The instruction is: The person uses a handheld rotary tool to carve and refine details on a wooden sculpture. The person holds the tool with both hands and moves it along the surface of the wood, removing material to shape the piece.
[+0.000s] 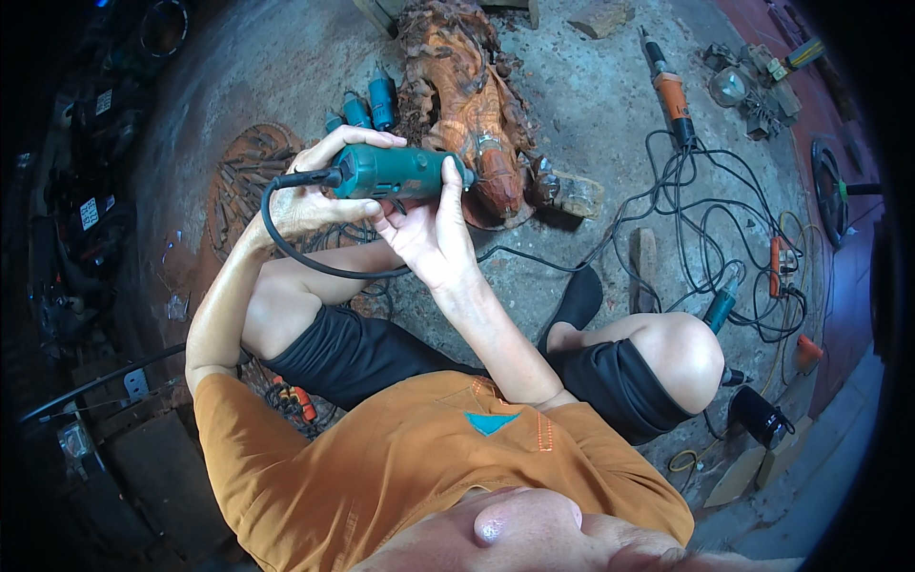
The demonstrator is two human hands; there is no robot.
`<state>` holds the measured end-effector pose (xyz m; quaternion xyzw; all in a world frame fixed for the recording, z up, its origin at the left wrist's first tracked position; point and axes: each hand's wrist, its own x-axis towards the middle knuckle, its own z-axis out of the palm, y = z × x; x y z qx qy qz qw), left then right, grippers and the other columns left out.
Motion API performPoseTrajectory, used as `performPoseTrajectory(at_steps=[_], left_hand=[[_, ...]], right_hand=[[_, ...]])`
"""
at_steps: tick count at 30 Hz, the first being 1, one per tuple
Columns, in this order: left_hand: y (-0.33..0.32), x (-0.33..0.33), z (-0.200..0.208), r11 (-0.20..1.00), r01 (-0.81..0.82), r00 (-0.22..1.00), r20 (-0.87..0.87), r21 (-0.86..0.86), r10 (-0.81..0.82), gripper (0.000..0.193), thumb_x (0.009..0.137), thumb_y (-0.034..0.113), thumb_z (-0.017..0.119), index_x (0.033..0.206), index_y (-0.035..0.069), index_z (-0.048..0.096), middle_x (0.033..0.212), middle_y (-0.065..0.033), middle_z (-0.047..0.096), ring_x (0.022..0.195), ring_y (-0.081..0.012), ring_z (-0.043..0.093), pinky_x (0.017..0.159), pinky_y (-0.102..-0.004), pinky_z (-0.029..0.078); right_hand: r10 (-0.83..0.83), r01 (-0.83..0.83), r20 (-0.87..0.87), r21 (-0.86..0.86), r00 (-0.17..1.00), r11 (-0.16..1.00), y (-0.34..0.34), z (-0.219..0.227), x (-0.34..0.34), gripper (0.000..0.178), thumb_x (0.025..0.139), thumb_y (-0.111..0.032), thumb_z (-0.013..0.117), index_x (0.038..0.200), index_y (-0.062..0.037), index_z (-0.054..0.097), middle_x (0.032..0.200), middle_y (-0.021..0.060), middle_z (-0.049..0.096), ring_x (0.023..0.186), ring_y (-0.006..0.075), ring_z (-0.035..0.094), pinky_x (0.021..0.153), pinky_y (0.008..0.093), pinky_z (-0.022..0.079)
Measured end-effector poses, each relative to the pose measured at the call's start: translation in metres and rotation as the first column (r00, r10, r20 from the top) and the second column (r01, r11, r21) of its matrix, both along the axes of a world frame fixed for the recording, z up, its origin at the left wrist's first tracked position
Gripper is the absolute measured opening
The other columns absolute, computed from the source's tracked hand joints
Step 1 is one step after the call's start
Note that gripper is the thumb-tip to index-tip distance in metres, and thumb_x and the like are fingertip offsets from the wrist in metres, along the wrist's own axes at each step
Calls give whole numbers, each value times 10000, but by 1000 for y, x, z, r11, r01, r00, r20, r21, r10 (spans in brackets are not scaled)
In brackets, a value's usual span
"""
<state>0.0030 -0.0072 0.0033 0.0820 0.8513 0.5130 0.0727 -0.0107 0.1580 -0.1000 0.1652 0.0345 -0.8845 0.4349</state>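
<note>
Both my hands hold a green corded die grinder (398, 172) up in front of me, lying sideways. My left hand (307, 195) wraps its rear end near the black cable, fingers over the top and thumb below. Around the front end is my right hand (437, 234), its thumb upright against the housing and its other fingers underneath, partly hidden. The grinder's tip points right, and any bit in it is too small to make out. Just beyond lies a reddish-brown wood carving (465, 100) with a rough, knobbly surface.
Several green power tools (381, 100) stand left of the carving, by a round tray of carving bits (250, 162). An orange and black grinder (673, 100), tangled black cables (681, 205), an orange power strip (777, 267) and another green grinder (721, 307) lie right. A wood block (577, 195) touches the carving's near side.
</note>
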Motion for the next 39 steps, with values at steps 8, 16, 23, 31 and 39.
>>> performPoseTrajectory(at_steps=[8,16,23,31,39], left_hand=[[-3,-1,1,1000,12,1000,5,-15,-12,640,776,335,841,1299,88,568,1343,-119,590,1238,-268,572,1052,-429,471],[-4,-6,3,999,35,999,-5,18,-34,644,757,219,848,1314,88,551,1342,-98,591,1211,-238,585,1028,-412,494],[2,-3,9,998,14,996,85,63,-19,690,766,272,856,1330,55,524,1402,-149,540,1309,-275,513,1096,-445,426],[1,-2,7,995,13,995,92,104,-23,690,770,271,854,1336,56,523,1402,-143,537,1304,-262,511,1097,-437,420],[-6,6,16,998,59,996,68,22,-61,696,751,206,862,1352,105,525,1420,-124,528,1323,-262,492,1115,-453,401]], right_hand=[[36,-36,42,0,998,999,-6,-4,0,638,938,-659,526,1296,-132,505,1181,34,516,1016,206,524,889,356,504],[8,-10,56,28,998,1000,0,5,-7,620,930,-644,557,1261,-120,524,1156,49,531,1006,212,528,886,370,513],[-19,18,19,34,1000,999,4,5,-9,615,927,-624,580,1267,-116,515,1172,67,531,1021,230,536,887,376,527],[-28,28,-11,22,1000,999,1,-3,-5,624,919,-621,597,1281,-120,513,1194,72,534,1026,230,539,910,380,519],[33,-32,-15,34,999,999,-1,-3,-4,630,912,-614,613,1275,-109,514,1164,67,545,1005,229,551,908,383,520]])
